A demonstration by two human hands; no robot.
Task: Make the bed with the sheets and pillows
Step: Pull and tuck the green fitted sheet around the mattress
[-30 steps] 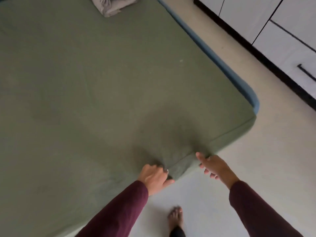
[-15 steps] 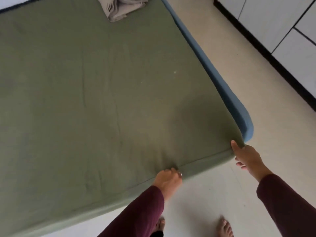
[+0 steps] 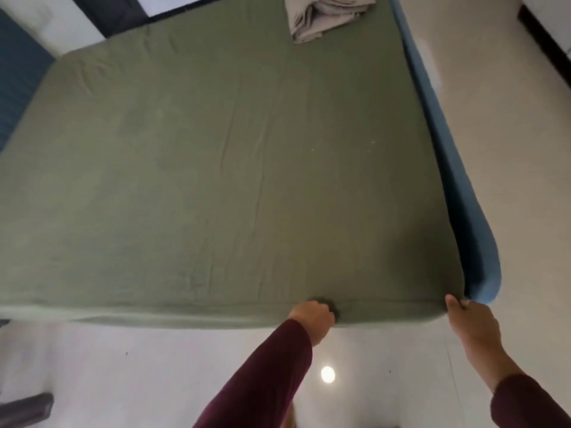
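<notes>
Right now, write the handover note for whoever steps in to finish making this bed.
Left hand grips the green sheet at the near edge. Right hand holds the sheet's near right corner, beside the blue bed frame.
Done: sheet spread over the mattress, a few creases left.
Left: finish this corner, then spread the folded grey cloth lying at the far end. No pillows in view.

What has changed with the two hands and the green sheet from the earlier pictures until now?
The right hand moved rightward along the near edge, from beside the left hand to the green sheet corner by the blue bed frame, and now holds that corner. The bunched sheet near the edge was drawn flatter. The left hand kept gripping the edge; the folded grey cloth stayed put.
</notes>
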